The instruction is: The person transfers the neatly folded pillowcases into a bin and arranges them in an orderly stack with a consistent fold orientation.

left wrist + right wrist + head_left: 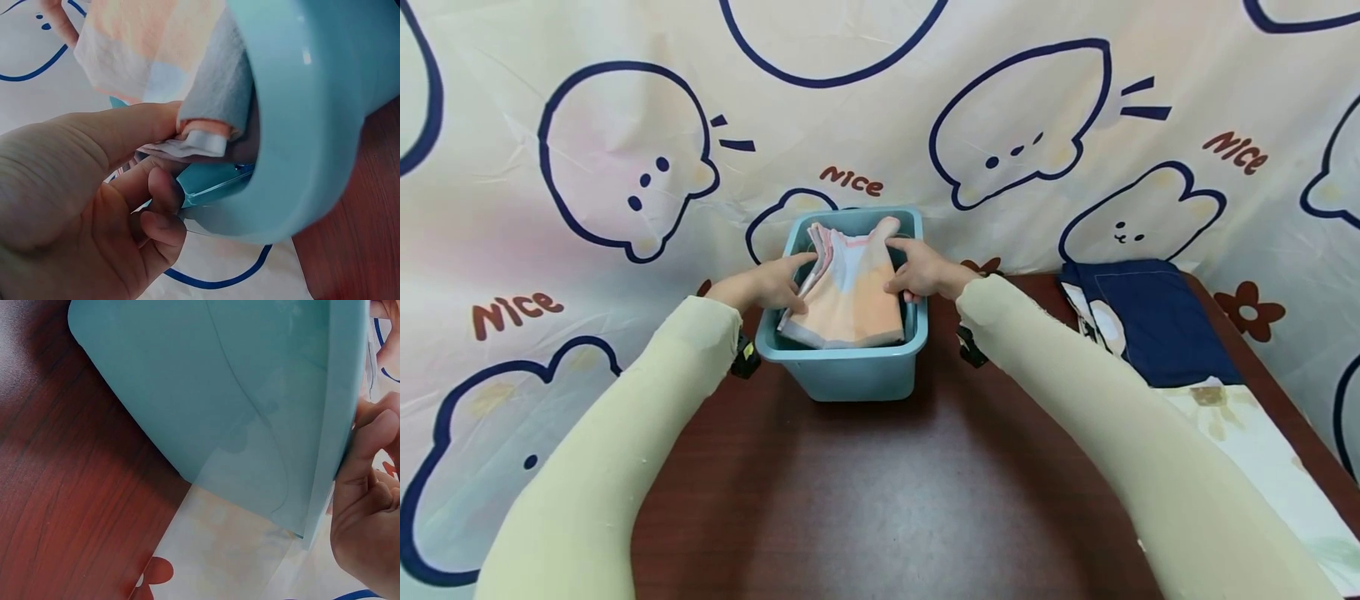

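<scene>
A folded pastel checked towel (852, 287) in peach, grey and pale blue lies tilted in the mouth of a light blue plastic bin (857, 375). My left hand (765, 285) pinches the towel's left edge; in the left wrist view its thumb lies on top of the folded layers (209, 134) and its fingers bend beneath. On the other side, my right hand (928, 268) grips the towel's right edge near the upper corner. The right wrist view shows that hand (369, 506) beside the bin's rim, with its fingertips mostly hidden.
The bin stands at the back of a dark brown table (880, 483), close to a white cartoon-printed sheet (820, 133). At the right lie a folded navy cloth (1157, 321) and a white printed cloth (1262, 450), partly behind my right sleeve.
</scene>
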{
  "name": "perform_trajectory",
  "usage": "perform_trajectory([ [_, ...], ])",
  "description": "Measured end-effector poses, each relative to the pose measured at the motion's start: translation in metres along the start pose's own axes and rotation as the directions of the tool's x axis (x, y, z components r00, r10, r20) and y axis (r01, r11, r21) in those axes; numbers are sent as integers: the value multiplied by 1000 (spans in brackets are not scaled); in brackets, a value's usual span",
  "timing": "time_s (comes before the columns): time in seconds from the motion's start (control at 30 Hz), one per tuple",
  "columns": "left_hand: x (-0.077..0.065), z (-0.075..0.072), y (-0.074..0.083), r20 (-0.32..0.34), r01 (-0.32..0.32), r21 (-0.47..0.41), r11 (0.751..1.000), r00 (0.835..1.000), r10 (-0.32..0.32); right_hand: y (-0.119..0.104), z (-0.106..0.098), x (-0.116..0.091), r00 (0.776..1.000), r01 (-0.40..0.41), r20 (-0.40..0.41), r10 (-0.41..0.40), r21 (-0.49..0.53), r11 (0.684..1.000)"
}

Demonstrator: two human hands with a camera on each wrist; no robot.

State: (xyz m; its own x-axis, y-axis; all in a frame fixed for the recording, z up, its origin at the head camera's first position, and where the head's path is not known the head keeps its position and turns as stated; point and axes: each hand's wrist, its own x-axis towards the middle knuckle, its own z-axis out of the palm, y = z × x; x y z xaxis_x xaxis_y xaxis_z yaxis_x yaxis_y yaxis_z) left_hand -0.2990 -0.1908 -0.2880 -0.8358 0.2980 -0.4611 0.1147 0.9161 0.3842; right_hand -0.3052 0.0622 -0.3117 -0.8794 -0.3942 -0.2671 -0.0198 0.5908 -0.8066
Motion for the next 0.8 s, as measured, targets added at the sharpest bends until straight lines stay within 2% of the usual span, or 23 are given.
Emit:
perform_trajectory([
  [0.4, 2, 3, 0, -25, 9, 68, 998, 1000, -7, -1, 0, -1, 1000, -1, 13, 1, -21, 1000],
  [0.8, 2, 6, 5, -51, 51, 140, 989, 998, -45, -4, 3, 0, 1000, 11, 3, -11, -71, 997],
])
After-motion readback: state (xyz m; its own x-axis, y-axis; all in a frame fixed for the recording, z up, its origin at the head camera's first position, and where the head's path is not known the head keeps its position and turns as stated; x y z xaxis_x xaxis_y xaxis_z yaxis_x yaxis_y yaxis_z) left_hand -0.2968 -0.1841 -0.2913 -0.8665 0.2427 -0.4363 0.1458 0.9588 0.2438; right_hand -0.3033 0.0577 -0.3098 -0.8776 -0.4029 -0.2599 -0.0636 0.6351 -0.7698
